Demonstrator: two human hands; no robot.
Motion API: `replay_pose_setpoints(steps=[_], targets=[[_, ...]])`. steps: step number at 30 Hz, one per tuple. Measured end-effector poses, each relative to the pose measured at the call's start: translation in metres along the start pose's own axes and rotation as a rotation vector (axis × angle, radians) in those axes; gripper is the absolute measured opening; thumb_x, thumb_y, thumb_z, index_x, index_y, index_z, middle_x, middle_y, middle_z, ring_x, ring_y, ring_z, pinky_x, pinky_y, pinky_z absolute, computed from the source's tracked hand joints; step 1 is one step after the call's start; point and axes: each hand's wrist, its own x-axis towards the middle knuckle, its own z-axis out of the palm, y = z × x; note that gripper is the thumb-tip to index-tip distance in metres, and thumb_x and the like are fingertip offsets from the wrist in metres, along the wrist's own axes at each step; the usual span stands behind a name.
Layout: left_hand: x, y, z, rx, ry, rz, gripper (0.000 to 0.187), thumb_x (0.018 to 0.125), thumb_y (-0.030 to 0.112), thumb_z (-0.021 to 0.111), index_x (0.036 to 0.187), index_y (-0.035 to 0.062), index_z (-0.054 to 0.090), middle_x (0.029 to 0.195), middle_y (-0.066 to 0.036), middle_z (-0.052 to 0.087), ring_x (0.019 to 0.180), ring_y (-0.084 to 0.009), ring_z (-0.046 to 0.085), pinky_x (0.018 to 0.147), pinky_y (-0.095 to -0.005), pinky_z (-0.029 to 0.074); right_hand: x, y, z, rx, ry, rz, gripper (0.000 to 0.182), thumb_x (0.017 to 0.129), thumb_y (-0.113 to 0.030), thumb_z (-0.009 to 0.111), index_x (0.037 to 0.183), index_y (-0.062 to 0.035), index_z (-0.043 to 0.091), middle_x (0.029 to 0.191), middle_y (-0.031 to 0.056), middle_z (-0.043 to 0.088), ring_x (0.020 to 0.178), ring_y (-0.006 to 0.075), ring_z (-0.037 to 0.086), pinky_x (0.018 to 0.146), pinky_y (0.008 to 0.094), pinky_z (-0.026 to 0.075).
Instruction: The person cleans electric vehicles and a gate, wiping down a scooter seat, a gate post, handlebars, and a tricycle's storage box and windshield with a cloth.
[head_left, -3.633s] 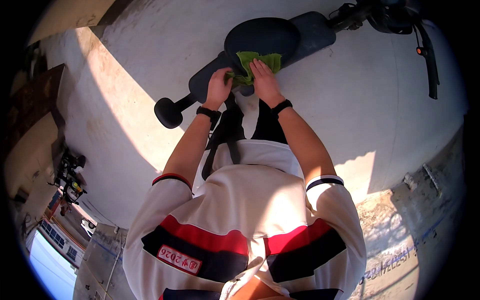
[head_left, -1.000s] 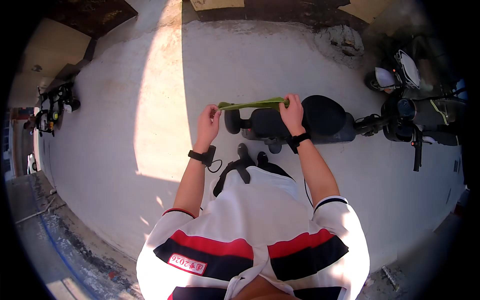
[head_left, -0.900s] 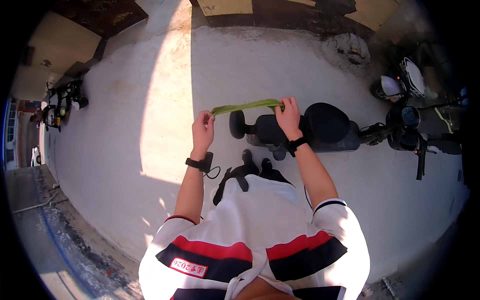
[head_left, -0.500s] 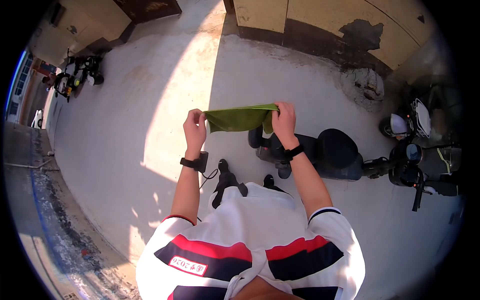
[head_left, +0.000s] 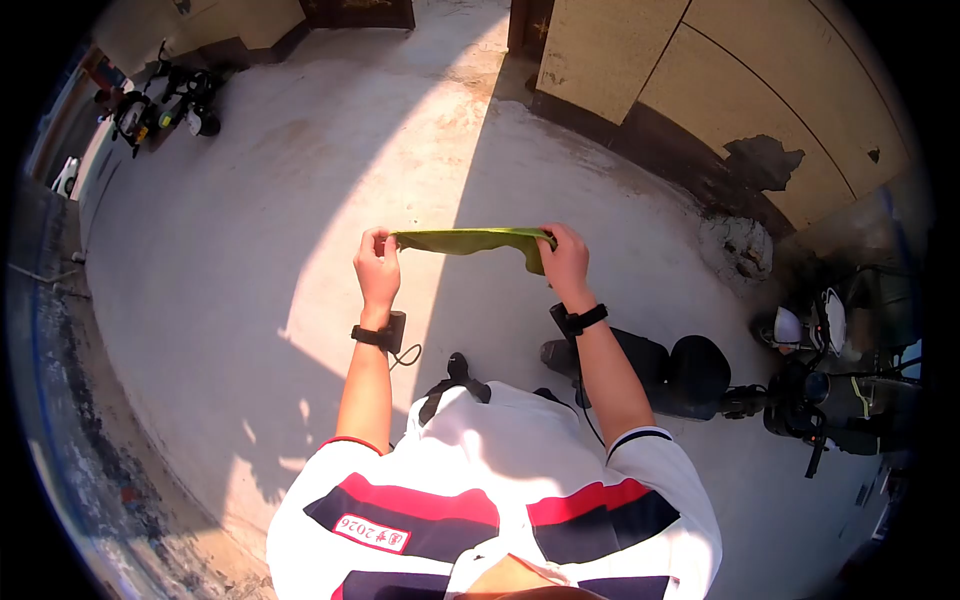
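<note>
A green cloth (head_left: 465,241) is stretched sideways between my two hands, out in front of my body. My left hand (head_left: 377,262) pinches its left corner between thumb and fingers. At the other end my right hand (head_left: 566,262) grips the right corner, where a flap of fabric hangs down. The top edge runs nearly straight, and the lower edge is wavy. Each wrist wears a black strap with a small box and a cable.
A black electric scooter (head_left: 660,375) stands close on my right. More two-wheelers (head_left: 815,325) are parked at the far right, and motorbikes (head_left: 170,105) at the upper left. A yellow wall (head_left: 690,90) with peeling paint rises ahead. Sunlight stripes the concrete floor (head_left: 220,240).
The cloth, still held at both ends, now shows a narrower strip with its top edge more level. My view has turned, so the scooter and wall appear shifted. Both hands keep their hold.
</note>
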Motion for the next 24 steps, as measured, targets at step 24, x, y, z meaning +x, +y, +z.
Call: replay_pose_setpoints(steps=[24], targets=[[0.229, -0.098, 0.043, 0.057, 0.043, -0.02, 0.005, 0.093, 0.003, 0.06, 0.096, -0.0003, 0.058, 0.079, -0.006, 0.066, 0.07, -0.0137, 0.062, 0.067, -0.0271, 0.05, 0.232, 0.054, 0.152, 0.017, -0.051, 0.063, 0.015, 0.083, -0.001, 0.062, 0.098, -0.0027, 0.068, 0.098, 0.0111, 0.069, 0.092, 0.0304, 0.065, 0.079, 0.0397, 0.052]])
